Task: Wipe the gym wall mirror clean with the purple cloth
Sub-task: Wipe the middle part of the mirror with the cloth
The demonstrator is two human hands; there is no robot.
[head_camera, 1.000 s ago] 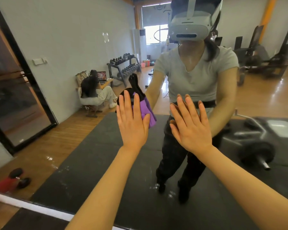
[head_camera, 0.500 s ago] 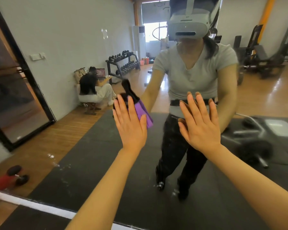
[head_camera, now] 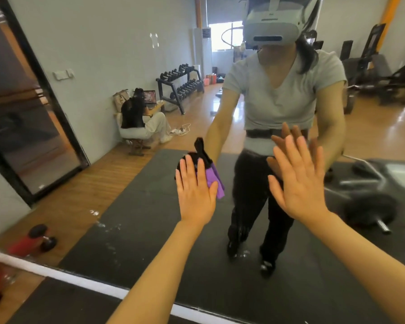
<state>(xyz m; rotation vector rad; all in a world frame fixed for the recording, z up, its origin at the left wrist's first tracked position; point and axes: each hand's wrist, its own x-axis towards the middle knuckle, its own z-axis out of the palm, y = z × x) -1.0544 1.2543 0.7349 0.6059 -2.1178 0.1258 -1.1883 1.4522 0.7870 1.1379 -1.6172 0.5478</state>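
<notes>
The gym wall mirror (head_camera: 126, 206) fills most of the head view and shows a person's reflection. My left hand (head_camera: 195, 195) lies flat with straight fingers, pressing the purple cloth (head_camera: 214, 181) against the glass. Only the cloth's right edge and a dark bunched part above the fingers show. My right hand (head_camera: 297, 183) is flat on the mirror to the right, fingers spread, holding nothing. White smears (head_camera: 105, 226) mark the glass low at left of my left arm.
A white strip (head_camera: 80, 278) runs along the mirror's bottom edge. A red dumbbell (head_camera: 31, 240) shows at lower left. The reflection holds a dumbbell rack (head_camera: 180, 87), a seated person (head_camera: 140, 120), a barbell (head_camera: 369, 206) on a black mat, and weight benches.
My left hand and the cloth slid down and slightly left on the glass. My right hand shifted right along the mirror. My view dropped a little.
</notes>
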